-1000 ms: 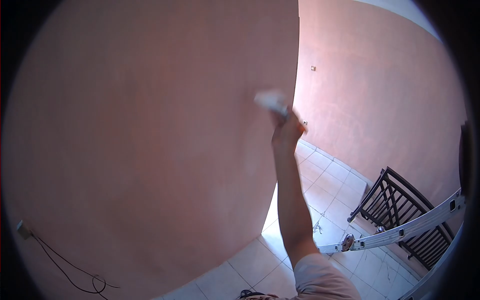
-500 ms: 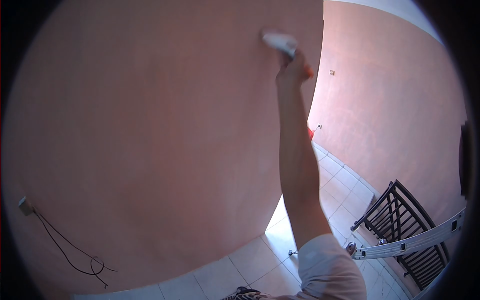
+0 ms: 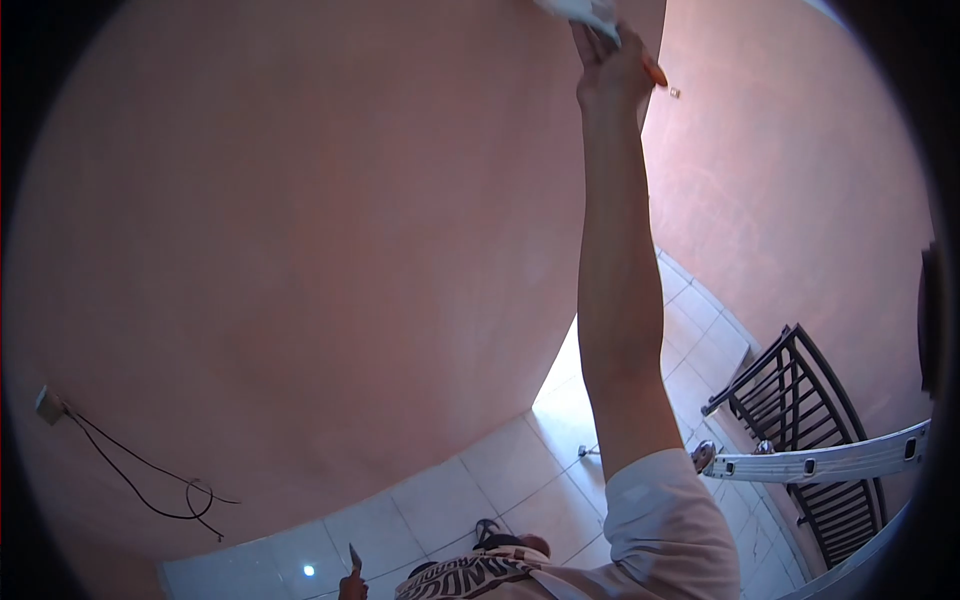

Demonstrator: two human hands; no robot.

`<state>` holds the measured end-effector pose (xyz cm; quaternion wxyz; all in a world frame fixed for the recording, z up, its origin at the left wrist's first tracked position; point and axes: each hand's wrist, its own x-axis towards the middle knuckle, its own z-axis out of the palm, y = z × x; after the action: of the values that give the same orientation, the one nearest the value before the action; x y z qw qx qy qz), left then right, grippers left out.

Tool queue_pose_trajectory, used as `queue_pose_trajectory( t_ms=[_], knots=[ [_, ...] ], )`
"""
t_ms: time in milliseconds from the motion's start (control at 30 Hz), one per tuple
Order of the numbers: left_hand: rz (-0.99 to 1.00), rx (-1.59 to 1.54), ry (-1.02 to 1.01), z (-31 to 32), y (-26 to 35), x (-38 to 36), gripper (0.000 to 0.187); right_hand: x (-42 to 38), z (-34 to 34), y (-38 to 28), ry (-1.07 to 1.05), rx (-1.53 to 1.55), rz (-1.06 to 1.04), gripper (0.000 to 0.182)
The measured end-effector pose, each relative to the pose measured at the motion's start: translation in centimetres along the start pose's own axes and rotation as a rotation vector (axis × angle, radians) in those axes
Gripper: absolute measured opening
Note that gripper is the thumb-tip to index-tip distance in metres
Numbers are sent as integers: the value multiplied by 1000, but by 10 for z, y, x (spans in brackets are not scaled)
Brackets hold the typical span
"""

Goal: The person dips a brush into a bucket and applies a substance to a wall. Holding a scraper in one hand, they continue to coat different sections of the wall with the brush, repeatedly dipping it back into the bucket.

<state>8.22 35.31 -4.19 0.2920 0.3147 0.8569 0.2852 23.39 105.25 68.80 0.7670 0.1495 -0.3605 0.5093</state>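
High at the top of the view, my right hand is closed round the orange handle of a putty knife. Its wide, whitish blade lies at or close to the pink wall, partly cut off by the frame edge; contact cannot be told. My left hand shows only in part at the bottom edge, its fingers wrapped round a small tool with a pointed, dark blade. That tool's handle is hidden in the hand.
A metal ladder crosses the lower right. Behind it leans a black metal grille. Loose wires hang from a wall box at the left. Tiled floor lies far below, and a doorway opening is beside the wall's edge.
My right hand has moved up and slightly right with the putty knife. My left hand with its pointed tool has come into view at the bottom.
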Motion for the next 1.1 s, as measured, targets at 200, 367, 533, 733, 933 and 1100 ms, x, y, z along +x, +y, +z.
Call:
queue_pose_trajectory(
  t_ms=[200,367,533,733,933,1100],
  knots=[
    [-882,-536,-38,18,23,32,55,-136,-129,56,186,-133,126,35],
    [-917,-456,-100,8,22,7,55,-356,-263,39,688,-490,548,31],
    [-956,-431,-81,-12,24,-12,53,-320,-276,45,555,-859,644,19],
    [-956,-506,-58,2,5,5,52,-121,-114,3,176,-469,135,23],
    [-959,-434,-79,9,27,20,54,-117,-164,30,149,-264,182,43],
    [-934,-428,-93,10,28,28,53,-318,-298,34,547,-535,556,49]
  ],
)
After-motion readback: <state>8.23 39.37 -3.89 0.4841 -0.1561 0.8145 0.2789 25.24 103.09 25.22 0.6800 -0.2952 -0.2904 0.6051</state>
